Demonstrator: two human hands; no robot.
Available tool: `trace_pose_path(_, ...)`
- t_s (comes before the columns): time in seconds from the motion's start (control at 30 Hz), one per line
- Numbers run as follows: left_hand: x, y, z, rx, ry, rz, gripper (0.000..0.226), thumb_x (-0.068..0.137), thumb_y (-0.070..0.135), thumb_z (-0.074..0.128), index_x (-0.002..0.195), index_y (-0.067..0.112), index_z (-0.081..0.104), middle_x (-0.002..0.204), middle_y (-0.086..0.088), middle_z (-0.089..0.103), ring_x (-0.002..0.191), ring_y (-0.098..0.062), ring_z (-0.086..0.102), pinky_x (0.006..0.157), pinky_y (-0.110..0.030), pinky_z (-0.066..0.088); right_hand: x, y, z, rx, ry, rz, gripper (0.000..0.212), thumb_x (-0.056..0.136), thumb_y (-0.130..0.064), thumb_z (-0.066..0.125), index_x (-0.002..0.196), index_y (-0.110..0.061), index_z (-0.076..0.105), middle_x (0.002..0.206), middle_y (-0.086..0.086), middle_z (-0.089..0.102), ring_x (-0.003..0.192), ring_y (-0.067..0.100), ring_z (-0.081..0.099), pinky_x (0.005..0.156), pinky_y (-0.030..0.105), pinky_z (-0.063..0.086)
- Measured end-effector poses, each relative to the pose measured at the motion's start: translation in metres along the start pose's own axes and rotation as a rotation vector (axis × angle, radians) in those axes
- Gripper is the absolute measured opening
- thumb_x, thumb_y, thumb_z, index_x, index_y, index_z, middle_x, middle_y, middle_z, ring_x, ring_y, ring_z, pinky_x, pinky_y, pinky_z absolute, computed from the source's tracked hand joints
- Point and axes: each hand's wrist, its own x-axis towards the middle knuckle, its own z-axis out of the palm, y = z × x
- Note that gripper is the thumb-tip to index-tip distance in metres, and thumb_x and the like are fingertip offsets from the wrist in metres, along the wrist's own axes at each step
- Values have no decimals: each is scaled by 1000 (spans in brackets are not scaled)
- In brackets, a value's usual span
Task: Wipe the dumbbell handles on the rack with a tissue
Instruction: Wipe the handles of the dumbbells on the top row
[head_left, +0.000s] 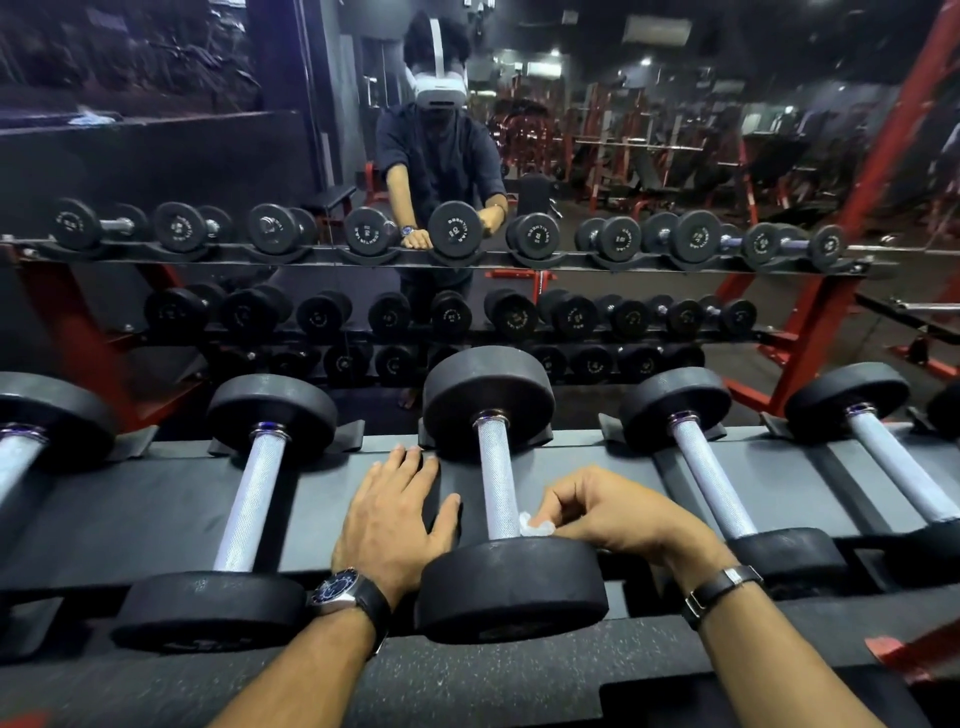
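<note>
Right-hand fingers (566, 499) pinching tissue (535, 526), against handle (496, 478)

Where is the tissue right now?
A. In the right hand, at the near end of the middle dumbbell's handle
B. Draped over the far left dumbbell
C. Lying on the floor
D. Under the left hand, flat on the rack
A: the right hand pinches the white tissue against the near end of the handle, while the left hand lies flat on the rack.

Rack: black dumbbell rack (156, 499), flat shelf with raised cradles at the far edge.
On it: dumbbells side by side with knurled metal handles; centre dumbbell (496, 478), left neighbour (249, 499), right neighbour (711, 488), far-right dumbbell (893, 467).
Also resting on shelf: left hand (395, 514), flat, between two dumbbells.
</note>
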Motion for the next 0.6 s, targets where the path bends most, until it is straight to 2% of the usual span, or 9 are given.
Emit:
trace_pose_path(0.07, 0, 0, 0, -1, 0, 1, 66, 90, 55, 38, 136, 15, 61, 145, -7, 54, 142, -24, 41, 118, -39, 23, 9, 0, 0, 154, 136, 21, 22, 81, 13, 66, 75, -8, 67, 67, 12, 61, 51, 11, 54, 45, 17, 43)
trace_pose_path(0.1, 0, -1, 1, -2, -1, 3, 65, 90, 55, 38, 136, 15, 61, 145, -7, 54, 142, -25, 41, 119, -40, 24, 16, 1, 2, 267, 249, 34, 21, 82, 15, 62, 78, -6, 64, 69, 14, 60, 51, 14, 58, 45, 20, 49)
trace_pose_path(0.17, 1, -1, 1, -8, -5, 4, 65, 90, 55, 38, 136, 15, 60, 145, -8, 54, 142, -24, 40, 119, -40, 24, 29, -1, 9, 413, 431, 47, 19, 84, 15, 58, 87, -3, 64, 76, 14, 63, 60, 18, 64, 53, 24, 57)
trace_pose_path(0.2, 1, -1, 1, -8, -7, 3, 66, 90, 55, 38, 137, 15, 60, 146, -7, 53, 142, -24, 40, 119, -39, 22, 36, -1, 14, 424, 459, 47, 21, 85, 15, 56, 91, -2, 66, 79, 12, 65, 63, 17, 65, 55, 24, 58)
trace_pose_path(0.3, 0, -2, 1, 5, -6, 7, 66, 90, 55, 38, 138, 15, 59, 146, -7, 53, 142, -25, 40, 118, -36, 19, 53, -6, 27, 461, 385, 5, 28, 85, 15, 55, 91, -7, 71, 83, 10, 69, 69, 14, 65, 63, 21, 56)
trace_pose_path(0.37, 0, -2, 1, 7, -1, 10, 64, 91, 54, 39, 137, 15, 59, 145, -8, 54, 141, -25, 41, 117, -37, 21, 59, -9, 31, 507, 324, -15, 26, 84, 16, 57, 96, -1, 72, 88, 15, 70, 77, 20, 66, 69, 23, 55)
trace_pose_path(0.5, 0, -3, 4, -6, 7, 7, 63, 90, 53, 41, 136, 15, 60, 143, -8, 56, 141, -25, 43, 118, -42, 29, 54, -4, 20, 471, 138, 10, 24, 86, 14, 56, 107, 11, 66, 90, 17, 68, 73, 15, 66, 59, 18, 53)
trace_pose_path(0.6, 1, -3, 6, -2, 21, 9, 62, 90, 53, 42, 135, 15, 61, 143, -8, 56, 140, -25, 43, 117, -42, 29, 60, -2, 11, 532, 219, 22, 29, 89, 15, 52, 114, 7, 65, 97, 15, 66, 79, 16, 66, 64, 20, 57)
